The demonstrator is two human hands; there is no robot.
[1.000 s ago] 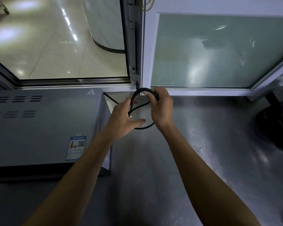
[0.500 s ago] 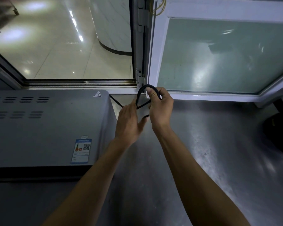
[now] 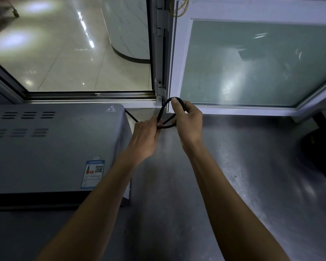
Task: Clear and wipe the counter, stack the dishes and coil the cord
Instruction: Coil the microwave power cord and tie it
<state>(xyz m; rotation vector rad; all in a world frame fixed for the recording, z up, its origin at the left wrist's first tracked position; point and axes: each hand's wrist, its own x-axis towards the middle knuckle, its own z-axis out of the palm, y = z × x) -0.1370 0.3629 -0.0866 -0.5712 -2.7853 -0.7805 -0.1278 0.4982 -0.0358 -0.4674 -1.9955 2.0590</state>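
The cord (image 3: 163, 112) is a black loop held up just above the desk (image 3: 233, 166), at the far edge by the window frame (image 3: 169, 72), with one strand running left behind the oven (image 3: 55, 147). The step in hand looks like coiling: to do it well, each new turn should match the first loop in size and lie flat against it without twisting, with slack fed along from the oven side rather than tugged. The right hand (image 3: 188, 123) pinches the top of the loop between thumb and curled fingers; the left hand (image 3: 146, 136), just left of it and nearly touching, grips the lower crossing where the strands meet. The loop sits between the two hands.
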